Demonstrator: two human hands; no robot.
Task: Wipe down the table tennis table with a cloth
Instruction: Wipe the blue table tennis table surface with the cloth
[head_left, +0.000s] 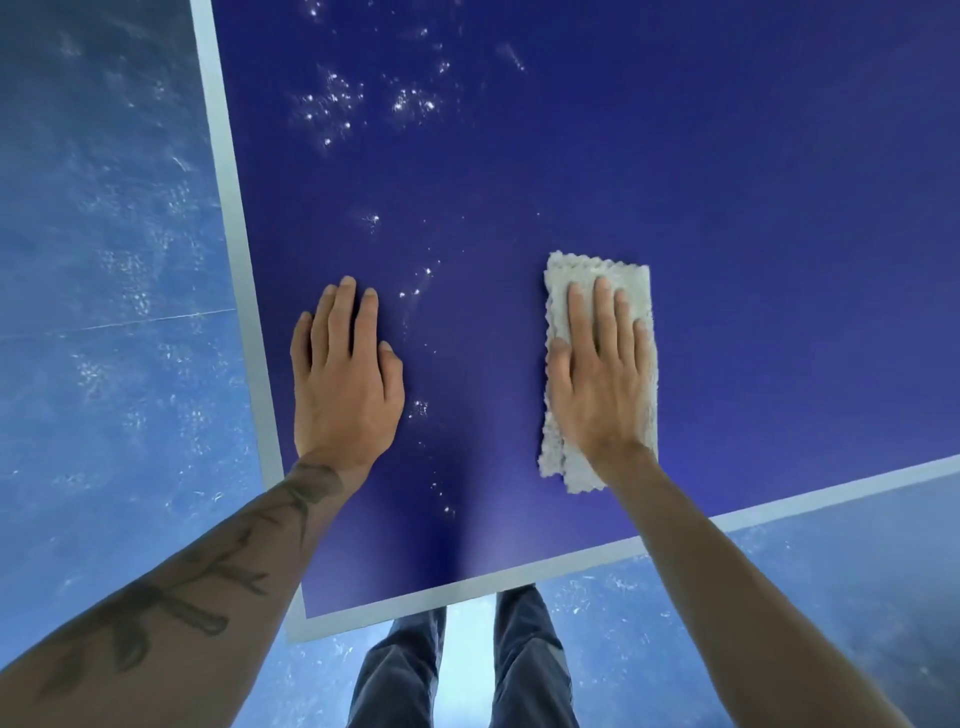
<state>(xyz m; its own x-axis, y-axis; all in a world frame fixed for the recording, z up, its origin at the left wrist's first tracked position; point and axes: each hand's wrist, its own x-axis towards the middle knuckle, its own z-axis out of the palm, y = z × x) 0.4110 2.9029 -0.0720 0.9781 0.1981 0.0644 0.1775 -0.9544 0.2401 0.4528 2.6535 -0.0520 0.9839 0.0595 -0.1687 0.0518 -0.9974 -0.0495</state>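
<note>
Both hands flat, right fingers (605, 317) (extended) on cloth (631, 291)

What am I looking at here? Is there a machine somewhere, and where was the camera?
No machine: a person works with bare hands, and one wide-angle camera worn on the head looks down at them. The dark blue surface with pale edge lines is a table tennis table, seen at its corner. The right hand presses flat on a folded whitish cloth. The left hand rests open on the bare table and holds nothing. White specks are scattered over the table, mostly ahead of the left hand. Below are the person's legs and a blue floor.
</note>
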